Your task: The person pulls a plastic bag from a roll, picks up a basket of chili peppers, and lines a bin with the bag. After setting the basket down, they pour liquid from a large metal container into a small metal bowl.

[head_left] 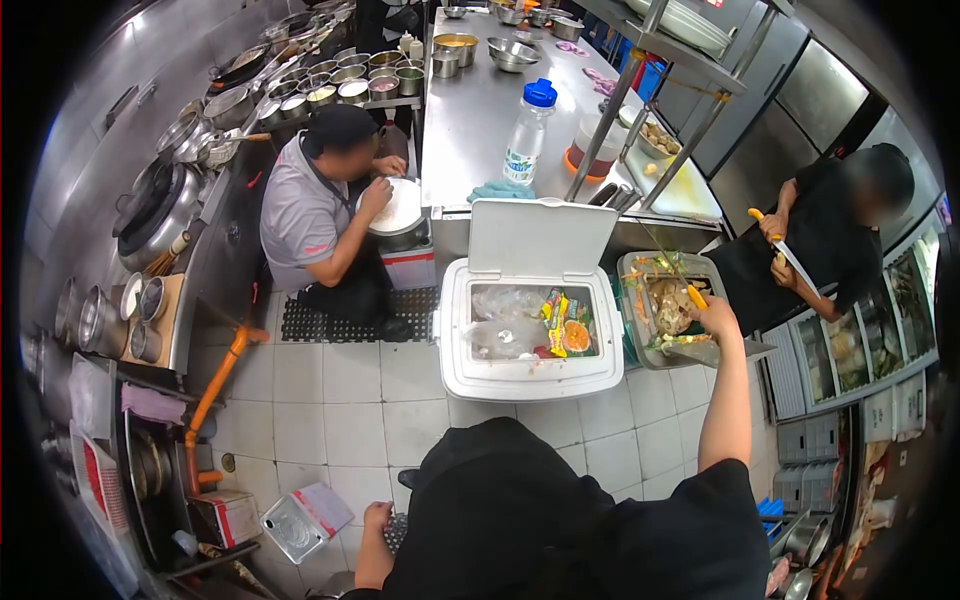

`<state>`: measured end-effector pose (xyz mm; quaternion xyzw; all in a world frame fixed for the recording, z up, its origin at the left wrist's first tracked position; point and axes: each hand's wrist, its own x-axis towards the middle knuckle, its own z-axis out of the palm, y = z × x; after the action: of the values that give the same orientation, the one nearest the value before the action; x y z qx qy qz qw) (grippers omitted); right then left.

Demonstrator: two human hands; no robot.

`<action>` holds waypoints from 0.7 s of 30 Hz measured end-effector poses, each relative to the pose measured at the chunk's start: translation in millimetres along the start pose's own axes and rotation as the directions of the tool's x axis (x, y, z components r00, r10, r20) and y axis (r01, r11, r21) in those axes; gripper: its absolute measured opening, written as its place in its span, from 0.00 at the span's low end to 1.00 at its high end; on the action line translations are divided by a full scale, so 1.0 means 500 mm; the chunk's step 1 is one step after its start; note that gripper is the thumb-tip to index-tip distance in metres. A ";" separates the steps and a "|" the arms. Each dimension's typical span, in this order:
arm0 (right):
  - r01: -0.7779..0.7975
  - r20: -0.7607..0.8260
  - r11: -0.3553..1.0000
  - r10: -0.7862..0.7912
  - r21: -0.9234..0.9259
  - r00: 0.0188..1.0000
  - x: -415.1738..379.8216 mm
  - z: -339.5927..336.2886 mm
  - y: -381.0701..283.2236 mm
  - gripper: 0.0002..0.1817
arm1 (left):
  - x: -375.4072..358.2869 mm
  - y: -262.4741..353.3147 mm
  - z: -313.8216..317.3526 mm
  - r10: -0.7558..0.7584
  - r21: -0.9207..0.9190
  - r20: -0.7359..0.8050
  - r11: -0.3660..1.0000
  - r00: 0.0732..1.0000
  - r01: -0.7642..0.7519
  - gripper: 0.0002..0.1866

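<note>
My right hand reaches out over a grey bin and is closed on a knife with an orange handle. Its thin blade points up and away, across the bin's far side. Food scraps, with orange and green vegetable bits and pale pieces, fill the bin. Just below this hand, a flat grey piece lies along the near rim. Hanging low at the left, my left hand has its fingers curled in, with nothing visible in it.
A white lidded bin stands open, holding plastic bags and wrappers. One person crouches at the left by a pot. Another person at the right holds a yellow-handled knife. A steel counter carries a blue-capped bottle.
</note>
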<state>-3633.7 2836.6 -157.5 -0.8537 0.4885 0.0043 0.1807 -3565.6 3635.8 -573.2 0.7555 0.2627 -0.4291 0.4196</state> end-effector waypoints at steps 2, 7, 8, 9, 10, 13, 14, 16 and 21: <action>0.030 -0.050 0.987 -0.038 -0.158 0.998 0.021 -0.007 -0.021 0.21 | -0.002 -0.017 0.008 -0.013 0.020 0.029 1.000 0.999 0.012 0.14; -0.009 -0.052 0.914 -0.013 -0.405 0.999 0.078 -0.036 -0.043 0.23 | 0.001 -0.034 0.016 0.011 -0.054 0.055 0.999 0.998 -0.008 0.15; -0.004 -0.056 0.886 -0.025 -0.464 0.998 0.081 -0.049 -0.051 0.22 | 0.003 -0.036 0.018 0.002 -0.063 0.051 0.998 0.999 0.001 0.15; 0.007 -0.042 0.854 -0.034 -0.521 0.999 0.086 -0.062 -0.059 0.22 | 0.007 -0.037 0.022 0.022 -0.062 0.020 0.998 1.000 -0.021 0.15; 0.025 -0.025 0.818 -0.049 -0.575 0.999 0.097 -0.074 -0.069 0.22 | 0.011 -0.039 0.025 0.040 -0.064 -0.017 0.997 0.999 -0.041 0.15; 0.070 0.021 0.739 -0.074 -0.671 0.997 0.110 -0.110 -0.128 0.21 | 0.021 -0.037 0.021 0.065 -0.007 -0.073 0.998 0.995 -0.065 0.16; 0.074 0.038 0.712 -0.066 -0.699 0.997 0.124 -0.117 -0.140 0.21 | 0.020 -0.036 0.020 0.051 -0.029 -0.089 0.998 0.995 -0.054 0.16; 0.056 0.046 0.657 -0.032 -0.752 0.998 0.152 -0.125 -0.161 0.20 | 0.020 -0.032 0.024 0.084 -0.051 -0.108 0.995 0.991 -0.090 0.17; 0.146 0.162 0.668 -0.038 -0.730 0.986 0.156 -0.161 -0.233 0.18 | 0.025 -0.044 0.046 0.063 -0.009 -0.118 0.998 0.991 -0.065 0.19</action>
<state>-3509.1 2799.9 -61.1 -0.8750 0.3878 0.2492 -0.1478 -3586.1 3627.9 -599.5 0.7849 0.2653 -0.3683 0.4218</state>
